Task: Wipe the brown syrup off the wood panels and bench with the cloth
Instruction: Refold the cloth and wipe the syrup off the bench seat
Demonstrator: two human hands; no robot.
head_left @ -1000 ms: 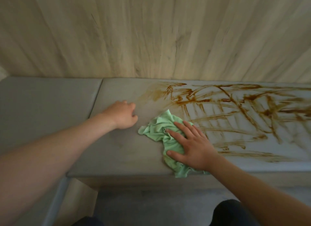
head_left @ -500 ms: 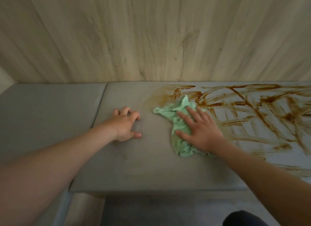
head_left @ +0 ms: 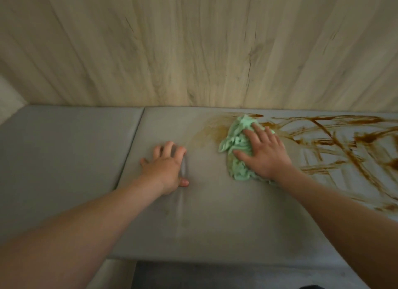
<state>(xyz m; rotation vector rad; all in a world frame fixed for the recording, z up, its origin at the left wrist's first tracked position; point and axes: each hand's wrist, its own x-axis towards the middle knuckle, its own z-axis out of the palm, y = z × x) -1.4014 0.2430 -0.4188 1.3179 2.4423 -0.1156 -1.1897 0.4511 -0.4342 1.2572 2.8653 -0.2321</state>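
Observation:
A crumpled light green cloth (head_left: 235,138) lies on the grey bench cushion (head_left: 215,213) near the back edge. My right hand (head_left: 263,153) presses flat on it with straight, spread fingers. Brown syrup streaks (head_left: 336,142) cover the cushion to the right of the cloth, and a paler smeared patch (head_left: 212,130) lies just left of it. My left hand (head_left: 167,167) rests on the bare cushion left of the cloth, its fingers bent down against the fabric and holding nothing. Behind the bench the pale wood panels (head_left: 193,51) show no syrup.
A second grey cushion (head_left: 64,148) adjoins on the left, split off by a seam (head_left: 131,144). The bench's front edge runs along the bottom, with dark floor (head_left: 215,275) below it. A white wall corner (head_left: 10,97) shows at far left.
My right hand has pushed the cloth away from the front edge, up toward the back of the bench, into the syrup's left end. My left hand stayed braced and spread slightly.

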